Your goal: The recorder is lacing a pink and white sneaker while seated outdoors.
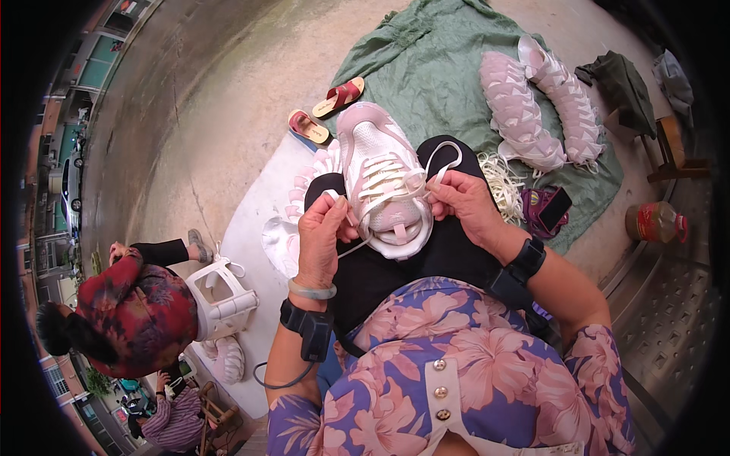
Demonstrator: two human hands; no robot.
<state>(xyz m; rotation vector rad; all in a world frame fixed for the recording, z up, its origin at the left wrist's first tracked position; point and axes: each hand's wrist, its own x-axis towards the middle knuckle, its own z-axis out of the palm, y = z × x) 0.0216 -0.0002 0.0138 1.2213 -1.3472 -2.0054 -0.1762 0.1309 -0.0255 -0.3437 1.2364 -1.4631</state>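
Note:
A pink and white sneaker (378,125) rests on my lap, its toe pointing away from me and its heel opening toward me. White laces (383,173) cross its tongue through the eyelets. My left hand (325,229), at the left side of the shoe's collar, is closed with a lace end between thumb and fingers. On the other side, my right hand (465,204) pinches the lace beside the upper eyelets, and a loop of it curls up above the fingers. Some of the lace inside both grips is hidden by my fingers.
Two long stacks of pink and white shoes (518,110) lie on a green cloth (426,57). Nearer are a bundle of white laces (499,186) and a phone (553,208). Red sandals (340,96) lie ahead, a jug (655,223) stands right, and a person (141,311) sits on a white stool (224,298).

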